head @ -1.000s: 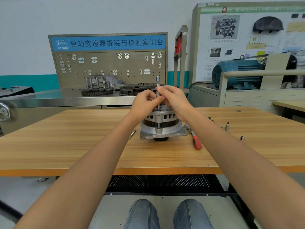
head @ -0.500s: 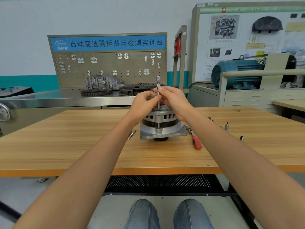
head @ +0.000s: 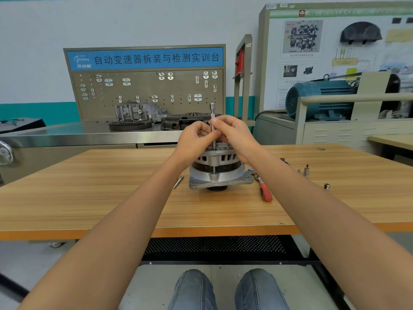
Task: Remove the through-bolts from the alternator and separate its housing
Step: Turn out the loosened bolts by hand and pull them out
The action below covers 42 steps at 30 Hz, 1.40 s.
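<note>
While the blue board header (head: 145,58) reads "自动变速器拆装与检测实训台", left hand (head: 194,139) and right hand (head: 234,133) fingers pinch the upright extension bar (head: 212,121) above the alternator (head: 218,168).

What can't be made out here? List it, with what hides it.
Head view only:
- Top of the alternator: covered by the left hand and right hand.
- Where the metal rod meets the bolt: too small, behind fingers.
- Small sockets on the table: too small to size.
</note>
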{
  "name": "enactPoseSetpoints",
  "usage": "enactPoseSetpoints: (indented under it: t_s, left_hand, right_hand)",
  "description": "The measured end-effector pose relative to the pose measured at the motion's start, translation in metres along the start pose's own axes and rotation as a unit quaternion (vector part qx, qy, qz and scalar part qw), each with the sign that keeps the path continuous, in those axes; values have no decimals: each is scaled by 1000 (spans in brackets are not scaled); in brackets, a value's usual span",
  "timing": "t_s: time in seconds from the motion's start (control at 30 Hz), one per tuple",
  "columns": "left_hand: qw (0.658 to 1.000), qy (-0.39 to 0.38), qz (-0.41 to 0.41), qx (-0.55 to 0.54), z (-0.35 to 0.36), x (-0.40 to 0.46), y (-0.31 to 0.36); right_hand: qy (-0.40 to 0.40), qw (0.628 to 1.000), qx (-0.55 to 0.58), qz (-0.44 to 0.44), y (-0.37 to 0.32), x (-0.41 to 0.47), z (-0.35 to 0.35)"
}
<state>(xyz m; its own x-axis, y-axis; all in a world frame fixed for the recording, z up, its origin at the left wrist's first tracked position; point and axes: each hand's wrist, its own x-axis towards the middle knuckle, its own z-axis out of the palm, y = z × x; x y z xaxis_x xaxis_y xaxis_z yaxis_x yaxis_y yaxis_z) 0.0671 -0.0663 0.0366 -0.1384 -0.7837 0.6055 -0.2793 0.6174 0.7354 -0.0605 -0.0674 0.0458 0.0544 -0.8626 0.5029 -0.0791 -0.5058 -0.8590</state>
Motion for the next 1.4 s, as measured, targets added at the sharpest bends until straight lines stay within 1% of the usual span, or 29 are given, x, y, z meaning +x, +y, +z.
enactPoseSetpoints:
  t_s: [0.23, 0.5, 0.7, 0.87, 1.0, 1.2, 1.4]
  left_hand:
    - [1000, -13, -6, -3, -2, 1, 0]
    - [1000, -4, -16, -9, -1, 1, 0]
    - [1000, -1, -10, -6, 0, 1, -1]
    - [1000, 14, 2, 13, 1, 1, -1]
    - [1000, 4, -6, -4, 0, 1, -1]
    - [1000, -10, -1, -7, -1, 2, -2]
    - [1000, 5, -1, -9, 0, 3, -4]
  right_hand:
    - [-14, 1000, 11, -6, -1, 0, -1]
    - [-1, 1000, 23, 5, -1, 1, 0]
    - [10, 1000, -9, 3, -1, 0, 1]
    - [-7, 1000, -11, -4, -1, 0, 0]
    - [-16, 1000, 9, 1, -1, 1, -1]
    - [-9, 1000, 15, 11, -2, 2, -1]
    - [9, 1000, -14, 8, -2, 0, 2]
